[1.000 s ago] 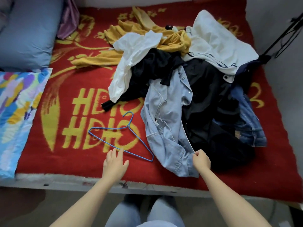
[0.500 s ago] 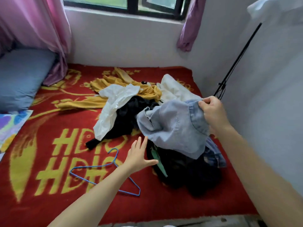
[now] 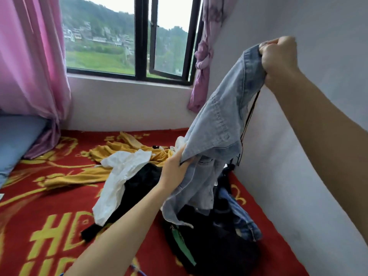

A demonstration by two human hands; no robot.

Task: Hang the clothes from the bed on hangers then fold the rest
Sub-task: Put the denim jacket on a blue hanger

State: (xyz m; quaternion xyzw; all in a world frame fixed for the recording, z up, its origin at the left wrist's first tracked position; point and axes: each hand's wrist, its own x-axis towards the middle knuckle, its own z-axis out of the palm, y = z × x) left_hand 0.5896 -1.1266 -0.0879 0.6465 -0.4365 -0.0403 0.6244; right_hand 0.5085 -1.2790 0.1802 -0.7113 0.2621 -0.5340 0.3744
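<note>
Okay, my right hand [image 3: 278, 56] is fisted tight on one edge of the light denim shirt [image 3: 217, 124], raised high by the wall. My left hand [image 3: 175, 166] grips a lower fold. The shirt hangs stretched between them over the clothes pile [image 3: 209, 242] on the red blanket [image 3: 59, 196]. White garment [image 3: 119, 176] and yellow garment [image 3: 83, 176] lie left of it. Blue hanger [image 3: 137, 270] bit at bottom edge.

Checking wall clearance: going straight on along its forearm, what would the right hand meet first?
Probably the knotted purple curtain by the window; the right hand, gripping the denim shirt, looks free until then, depth unclear.
</note>
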